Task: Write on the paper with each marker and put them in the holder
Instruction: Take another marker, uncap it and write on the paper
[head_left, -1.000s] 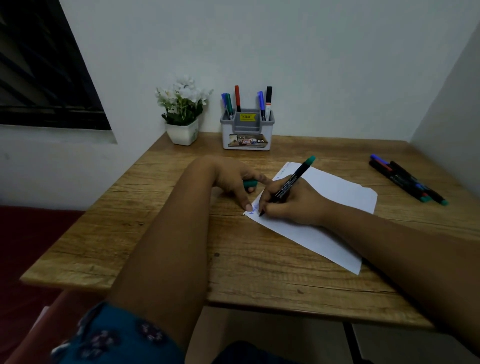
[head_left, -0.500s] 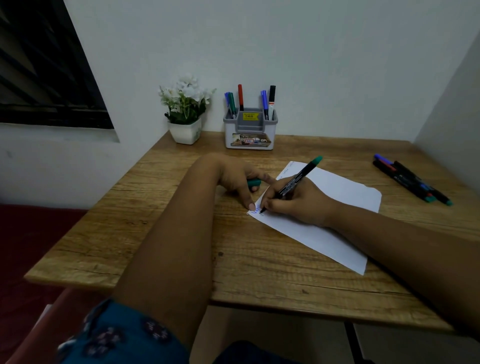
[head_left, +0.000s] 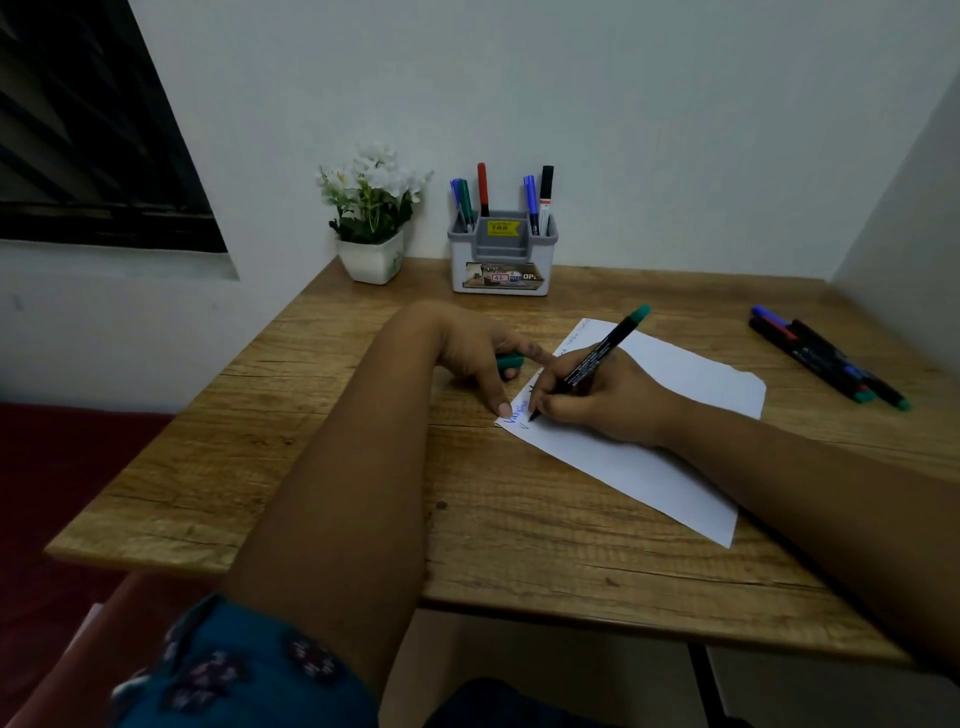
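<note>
My right hand (head_left: 597, 400) pinches the black marker with the green end (head_left: 592, 359) near its tip, fingers curled round the barrel, and the tip touches the near left corner of the white sheet of paper (head_left: 670, 452), right under some blue handwriting. The marker's long axis is tilted, its writing tip pointing down and toward me to the left, its green end pointing up and away to the right, toward the wall. My left hand (head_left: 480, 351) rests just left of the paper's edge, its fingers curled round the green cap (head_left: 508, 360), with 1 finger stretched out and pressing the wooden table (head_left: 322, 457) at the paper's corner. Beyond the paper, against the wall, stands the grey and white plastic holder (head_left: 501, 257) with 5 markers upright in it, and a white pot of white flowers (head_left: 373, 218) sits left of the holder. Well to the right of the paper, 4 loose dark markers (head_left: 826, 358) lie side by side on the table. Compared with 1 second ago, the marker tip has shifted slightly lower on the paper, to a spot below the blue writing; my left hand's grip looks unchanged.
</note>
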